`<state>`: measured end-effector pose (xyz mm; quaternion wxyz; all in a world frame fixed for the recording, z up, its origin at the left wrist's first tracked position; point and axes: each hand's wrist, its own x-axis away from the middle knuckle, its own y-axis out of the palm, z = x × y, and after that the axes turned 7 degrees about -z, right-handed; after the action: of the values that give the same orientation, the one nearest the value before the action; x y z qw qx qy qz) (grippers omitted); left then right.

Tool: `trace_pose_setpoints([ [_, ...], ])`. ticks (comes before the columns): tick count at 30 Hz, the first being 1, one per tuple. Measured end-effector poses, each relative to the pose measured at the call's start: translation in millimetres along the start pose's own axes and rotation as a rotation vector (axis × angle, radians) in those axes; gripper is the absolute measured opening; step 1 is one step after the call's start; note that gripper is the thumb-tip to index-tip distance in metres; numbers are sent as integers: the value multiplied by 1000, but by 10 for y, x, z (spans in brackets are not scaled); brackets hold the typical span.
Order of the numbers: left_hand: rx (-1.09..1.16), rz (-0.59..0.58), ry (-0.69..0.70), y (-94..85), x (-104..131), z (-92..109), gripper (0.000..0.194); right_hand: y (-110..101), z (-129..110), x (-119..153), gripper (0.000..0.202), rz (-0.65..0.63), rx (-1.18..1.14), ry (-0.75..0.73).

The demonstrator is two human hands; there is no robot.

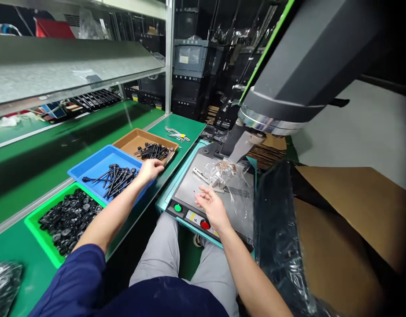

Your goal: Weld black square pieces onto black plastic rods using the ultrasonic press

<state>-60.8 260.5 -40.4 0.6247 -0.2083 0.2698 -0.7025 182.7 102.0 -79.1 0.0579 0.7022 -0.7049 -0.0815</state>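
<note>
My left hand (pixel 152 170) is at the right end of the blue tray (pixel 90 165), close to the brown tray's near corner. Its fingers are pinched together, and whatever is in them is hidden. Black rods with round heads (pixel 119 179) lie in the blue tray; shorter black pieces (pixel 153 151) fill part of the brown tray (pixel 128 143). Over the machine's grey metal plate (pixel 186 189), my right hand (pixel 213 206) has its fingers loosely curled and apart, with nothing visible in them. Clear plastic film (pixel 219 171) surrounds the fixture beyond it.
A green tray (pixel 36 226) of black round parts stands at the left. The press head (pixel 272 119) hangs above the plate. Green (pixel 177 208) and red (pixel 204 224) buttons line the machine's front. Wrenches (pixel 176 134) lie behind the trays; cardboard (pixel 335 246) stands right.
</note>
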Motion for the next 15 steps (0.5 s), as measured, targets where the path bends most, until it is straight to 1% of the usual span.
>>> trace_pose_setpoints([
  [1, -136, 58, -66, -125, -199, -49, 14, -32, 18, 67, 52, -6, 10, 15],
  [3, -252, 120, -142, -327, -548, -140, 13, -100, 56, 209, 51, -5, 32, 39],
  [4, -288, 134, -173, -398, -690, -181, 12, -135, 74, 280, 51, 2, 42, 50],
  [5, -311, 138, -194, -448, -808, -219, 11, -170, 94, 347, 50, 14, 50, 62],
  [7, -367, 128, -227, -494, -977, -286, 10, -242, 136, 476, 50, 48, 62, 95],
  [9, -414, 111, -238, -492, -1071, -335, 10, -323, 181, 615, 50, 82, 73, 129],
  [11, -450, 99, -231, -481, -1107, -356, 13, -426, 220, 811, 50, 106, 87, 166],
  [13, -480, 103, -210, -499, -1087, -345, 18, -561, 233, 1107, 52, 121, 102, 240],
  [15, -501, 120, -186, -580, -995, -316, 26, -719, 199, 1502, 52, 110, 111, 372],
])
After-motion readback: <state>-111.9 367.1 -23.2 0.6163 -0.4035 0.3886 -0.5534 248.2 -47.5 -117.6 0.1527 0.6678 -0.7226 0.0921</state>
